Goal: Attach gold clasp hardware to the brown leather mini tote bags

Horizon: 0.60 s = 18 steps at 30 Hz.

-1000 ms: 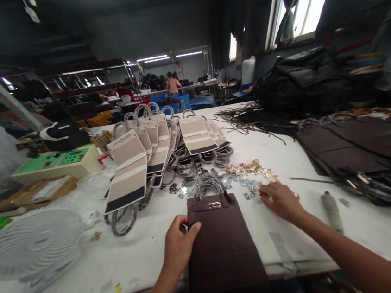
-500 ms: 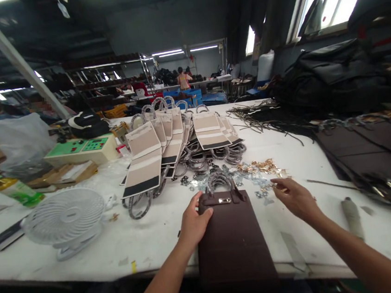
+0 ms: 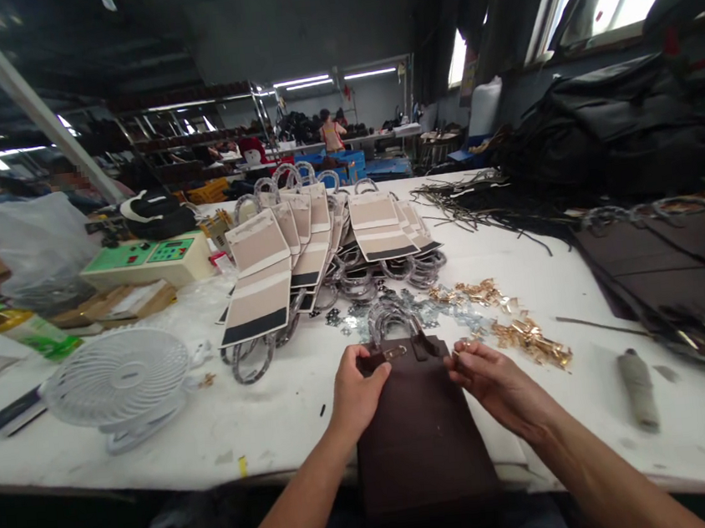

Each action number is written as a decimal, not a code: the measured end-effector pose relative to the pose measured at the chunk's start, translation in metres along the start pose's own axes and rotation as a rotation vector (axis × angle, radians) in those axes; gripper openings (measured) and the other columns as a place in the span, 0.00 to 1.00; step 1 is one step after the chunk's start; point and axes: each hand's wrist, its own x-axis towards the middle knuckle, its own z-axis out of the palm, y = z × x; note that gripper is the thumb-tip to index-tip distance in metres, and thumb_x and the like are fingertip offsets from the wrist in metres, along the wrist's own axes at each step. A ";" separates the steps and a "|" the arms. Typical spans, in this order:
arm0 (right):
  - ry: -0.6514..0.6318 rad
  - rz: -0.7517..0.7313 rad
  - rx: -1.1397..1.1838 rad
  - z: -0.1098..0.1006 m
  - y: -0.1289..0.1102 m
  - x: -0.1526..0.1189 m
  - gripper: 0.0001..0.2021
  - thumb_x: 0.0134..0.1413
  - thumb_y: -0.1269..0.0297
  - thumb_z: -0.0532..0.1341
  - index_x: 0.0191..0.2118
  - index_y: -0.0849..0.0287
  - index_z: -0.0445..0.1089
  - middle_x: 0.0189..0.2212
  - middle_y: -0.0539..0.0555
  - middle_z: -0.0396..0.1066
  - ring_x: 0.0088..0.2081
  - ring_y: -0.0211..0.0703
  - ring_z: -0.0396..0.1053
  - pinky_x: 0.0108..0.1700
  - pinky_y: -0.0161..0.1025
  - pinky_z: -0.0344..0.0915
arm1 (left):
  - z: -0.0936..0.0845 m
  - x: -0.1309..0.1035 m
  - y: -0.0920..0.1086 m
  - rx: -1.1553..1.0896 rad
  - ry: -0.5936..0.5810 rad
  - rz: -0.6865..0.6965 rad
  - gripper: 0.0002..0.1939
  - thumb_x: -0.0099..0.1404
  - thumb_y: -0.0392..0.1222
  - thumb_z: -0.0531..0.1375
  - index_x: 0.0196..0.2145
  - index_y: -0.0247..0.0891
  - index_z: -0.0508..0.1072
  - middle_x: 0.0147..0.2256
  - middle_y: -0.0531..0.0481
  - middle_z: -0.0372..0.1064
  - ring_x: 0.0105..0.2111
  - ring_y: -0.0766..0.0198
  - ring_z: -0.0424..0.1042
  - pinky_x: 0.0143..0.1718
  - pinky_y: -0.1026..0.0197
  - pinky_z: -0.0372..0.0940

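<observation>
At the near edge of the white table (image 3: 293, 413), a dark brown bag (image 3: 421, 433) lay front upward before the person, its lower part reaching past the edge and its plastic-wrapped handles (image 3: 389, 320) pointing away. The left hand (image 3: 361, 393) was closed on a strap at the upper left of the bag, thumb near a slim metal plate (image 3: 395, 353) on it. The right hand (image 3: 491, 380) stood narrow just beside the bag's upper right corner, its fingertips drawn together on what looked like a small piece, too small to make out. Near those fingertips, a strap end (image 3: 424, 345) hung loose, with no hand clearly on it. Beyond the right hand was a heap of gold fittings (image 3: 530, 339), and beyond the handles lay scattered silvery plates (image 3: 355, 322); farther off stood the overlapping beige panels (image 3: 257, 282) with more wrapped handles among them. Judging by this layout, the step in hand was work on the bag's upper front hardware, one hand steadying the strap while the other brought a small part close. The next move seemed to call for a firm left hold, a light fingertip pinch on the right and careful lining-up at the strap, since so small a part could easily slip or sit crooked.
</observation>
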 end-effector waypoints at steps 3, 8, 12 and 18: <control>-0.024 -0.027 -0.193 0.016 0.019 -0.005 0.15 0.46 0.57 0.77 0.38 0.55 0.76 0.37 0.49 0.76 0.43 0.42 0.75 0.41 0.35 0.70 | -0.003 -0.006 0.000 -0.172 0.065 -0.003 0.14 0.59 0.46 0.66 0.37 0.42 0.65 0.33 0.54 0.69 0.35 0.60 0.70 0.39 0.59 0.64; -0.025 -0.092 -0.465 0.022 0.030 -0.006 0.20 0.50 0.50 0.74 0.45 0.54 0.76 0.41 0.52 0.78 0.43 0.45 0.73 0.43 0.39 0.67 | -0.009 -0.015 0.003 -0.660 0.032 -0.192 0.34 0.61 0.49 0.69 0.61 0.43 0.61 0.48 0.47 0.76 0.48 0.56 0.76 0.53 0.55 0.67; -0.006 -0.091 -0.520 0.022 0.026 -0.008 0.23 0.49 0.48 0.74 0.49 0.53 0.77 0.44 0.53 0.79 0.45 0.47 0.72 0.47 0.42 0.67 | -0.015 -0.018 0.010 -0.963 -0.242 -0.381 0.27 0.65 0.52 0.67 0.57 0.37 0.70 0.50 0.40 0.77 0.54 0.47 0.76 0.58 0.48 0.68; 0.026 -0.164 -0.667 0.019 0.018 -0.002 0.15 0.51 0.48 0.72 0.40 0.52 0.79 0.44 0.53 0.79 0.45 0.48 0.74 0.50 0.45 0.68 | -0.015 -0.013 -0.002 -1.109 -0.517 -0.580 0.31 0.65 0.60 0.62 0.56 0.33 0.74 0.48 0.34 0.79 0.52 0.38 0.77 0.58 0.36 0.68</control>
